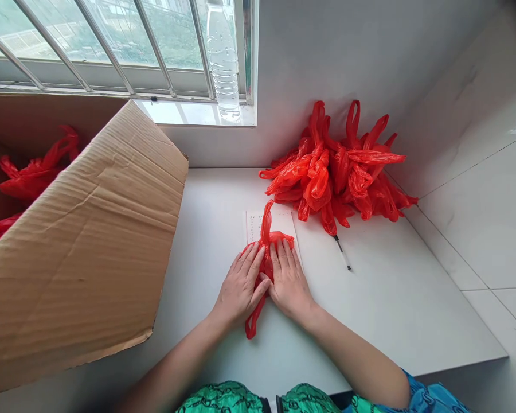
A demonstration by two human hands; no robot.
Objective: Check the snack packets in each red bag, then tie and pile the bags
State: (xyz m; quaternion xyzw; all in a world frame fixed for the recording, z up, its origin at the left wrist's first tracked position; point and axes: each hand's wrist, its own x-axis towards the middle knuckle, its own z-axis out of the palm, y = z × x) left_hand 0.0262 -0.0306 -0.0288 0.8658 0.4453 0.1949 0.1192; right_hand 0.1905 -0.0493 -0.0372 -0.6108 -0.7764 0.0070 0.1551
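A thin, crinkled red plastic bag [266, 267] lay bunched on a white counter [391, 298], one handle stretched over a sheet of paper [266, 223], pinned beneath a left hand [241, 284] and a right hand [289, 281] pressed palm-down side by side, touching at the thumbs. A slim pen [343, 252] lay just below a glossy heap of bundled red bags [335, 172]. A corrugated cardboard box [77, 229], its broad flap raised, held more red bags [34, 172]. A ridged plastic water bottle [222, 57] stood on the windowsill [193, 113].
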